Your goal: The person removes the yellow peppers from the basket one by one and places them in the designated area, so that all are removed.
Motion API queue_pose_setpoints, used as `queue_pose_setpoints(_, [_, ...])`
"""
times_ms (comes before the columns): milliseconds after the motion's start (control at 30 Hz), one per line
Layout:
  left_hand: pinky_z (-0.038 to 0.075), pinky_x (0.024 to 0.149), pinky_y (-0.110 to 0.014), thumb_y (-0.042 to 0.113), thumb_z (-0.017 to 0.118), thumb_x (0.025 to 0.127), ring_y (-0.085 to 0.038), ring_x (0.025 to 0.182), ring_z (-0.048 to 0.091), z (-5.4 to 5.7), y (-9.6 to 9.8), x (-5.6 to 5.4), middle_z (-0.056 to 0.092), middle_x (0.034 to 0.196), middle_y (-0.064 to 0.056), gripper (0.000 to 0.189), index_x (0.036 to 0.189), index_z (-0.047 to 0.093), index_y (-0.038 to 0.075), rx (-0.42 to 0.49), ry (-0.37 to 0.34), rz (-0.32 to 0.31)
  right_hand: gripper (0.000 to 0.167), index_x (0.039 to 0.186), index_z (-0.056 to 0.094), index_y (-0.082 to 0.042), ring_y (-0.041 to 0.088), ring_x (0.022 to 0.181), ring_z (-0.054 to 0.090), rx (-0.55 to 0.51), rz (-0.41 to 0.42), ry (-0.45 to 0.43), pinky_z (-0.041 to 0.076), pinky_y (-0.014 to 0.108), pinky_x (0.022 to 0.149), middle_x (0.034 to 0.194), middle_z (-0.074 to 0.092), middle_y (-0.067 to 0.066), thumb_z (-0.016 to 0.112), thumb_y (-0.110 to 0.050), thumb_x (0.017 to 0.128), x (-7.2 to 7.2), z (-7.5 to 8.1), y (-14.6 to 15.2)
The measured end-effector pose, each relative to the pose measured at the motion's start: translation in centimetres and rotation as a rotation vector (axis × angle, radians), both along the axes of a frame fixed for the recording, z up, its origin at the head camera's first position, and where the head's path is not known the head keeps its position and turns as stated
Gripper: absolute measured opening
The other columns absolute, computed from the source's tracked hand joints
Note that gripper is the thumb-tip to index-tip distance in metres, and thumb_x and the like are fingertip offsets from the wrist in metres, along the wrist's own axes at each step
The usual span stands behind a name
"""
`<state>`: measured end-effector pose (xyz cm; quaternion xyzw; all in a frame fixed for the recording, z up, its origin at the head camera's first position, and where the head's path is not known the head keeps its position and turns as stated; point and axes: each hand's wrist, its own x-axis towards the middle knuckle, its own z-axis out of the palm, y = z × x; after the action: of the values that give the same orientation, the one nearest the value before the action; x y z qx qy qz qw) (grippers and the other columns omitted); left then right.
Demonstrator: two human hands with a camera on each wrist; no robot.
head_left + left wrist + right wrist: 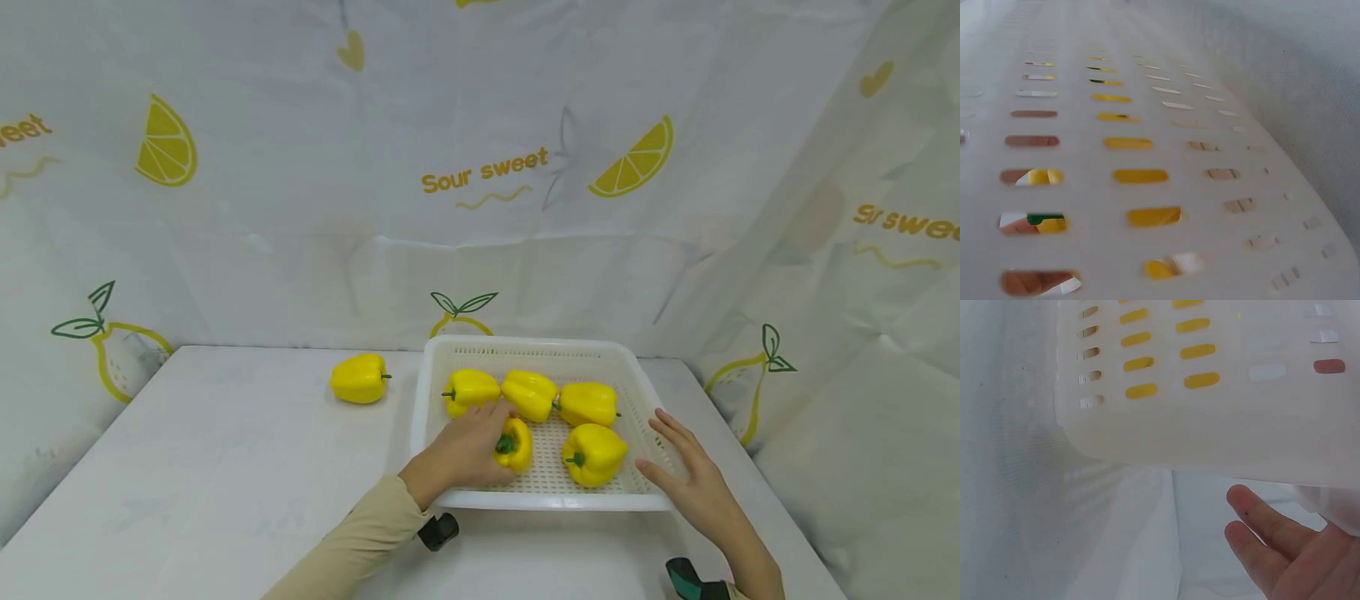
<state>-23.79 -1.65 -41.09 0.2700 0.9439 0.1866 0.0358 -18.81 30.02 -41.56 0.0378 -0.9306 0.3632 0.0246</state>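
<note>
A white slotted plastic basket (566, 501) stands on the table with several yellow bell peppers in it. In its front left part my left hand (471, 446) holds one yellow bell pepper (517, 448), its green stem facing me. Beside it to the right lies another bell pepper (596, 456). Three more, including the middle one (529, 395), lie in a row behind. At the basket's right rim is my right hand (701, 492), fingers straight, thumb reaching over the rim. The right wrist view shows two fingers (1266, 531) of it outside the basket wall (1222, 437).
One more yellow bell pepper (360, 379) lies on the white table (247, 467), left of the basket. A white curtain (300, 192) with lemon prints hangs behind the table and along its sides. Through the slots in the left wrist view, yellow shows behind the basket wall (1085, 200).
</note>
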Motion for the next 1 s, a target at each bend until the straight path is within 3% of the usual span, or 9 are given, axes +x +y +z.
queue_pose_setpoints(133, [0.05,0.1,-0.039,0.037,0.081,0.077,-0.021,0.119,0.053,0.09,0.01,0.03,0.055,0.135,-0.004,0.071,0.136,0.045,0.022,-0.013,0.008,0.01,0.075,0.153,0.033,-0.005,0.052,0.147,0.017,-0.007,0.003,0.006,0.024,0.08,0.103,0.165,0.016,0.017,0.068,-0.032,0.093,0.0,-0.04,0.03])
queue_pose_setpoints(367, [0.049,0.103,-0.043,0.035,0.081,0.081,-0.021,0.121,0.054,0.11,0.11,0.24,0.05,0.142,-0.005,0.077,0.147,0.041,0.027,-0.001,-0.1,0.019,0.075,0.153,0.032,-0.004,0.052,0.147,0.016,-0.012,0.006,0.008,0.023,0.08,0.102,0.165,0.016,0.018,0.068,-0.031,0.093,-0.03,-0.04,0.04])
queue_pose_setpoints(500, [0.051,0.1,-0.043,0.033,0.082,0.081,-0.021,0.12,0.056,0.14,0.13,0.33,0.05,0.142,-0.006,0.079,0.148,0.039,0.028,-0.012,-0.126,0.017,0.075,0.153,0.033,-0.004,0.052,0.147,0.016,-0.011,0.004,0.009,0.023,0.08,0.103,0.165,0.016,0.018,0.069,-0.031,0.093,0.0,0.02,0.01])
queue_pose_setpoints(767, [0.05,0.103,-0.044,0.032,0.081,0.082,-0.021,0.124,0.056,0.15,0.13,0.34,0.049,0.145,-0.008,0.081,0.15,0.037,0.027,-0.034,-0.116,0.023,0.075,0.153,0.033,-0.003,0.052,0.147,0.016,-0.003,0.0,0.006,0.023,0.08,0.103,0.165,0.016,0.018,0.068,-0.032,0.093,-0.1,-0.03,0.05])
queue_pose_setpoints(1000, [0.051,0.101,-0.034,0.03,0.083,0.076,-0.015,0.111,0.057,0.06,-0.02,0.1,0.052,0.133,-0.007,0.084,0.145,0.039,0.011,-0.014,-0.034,0.001,0.075,0.152,0.033,-0.003,0.052,0.146,0.017,-0.002,-0.001,0.007,0.024,0.08,0.102,0.165,0.017,0.018,0.069,-0.032,0.093,-0.1,-0.04,0.0])
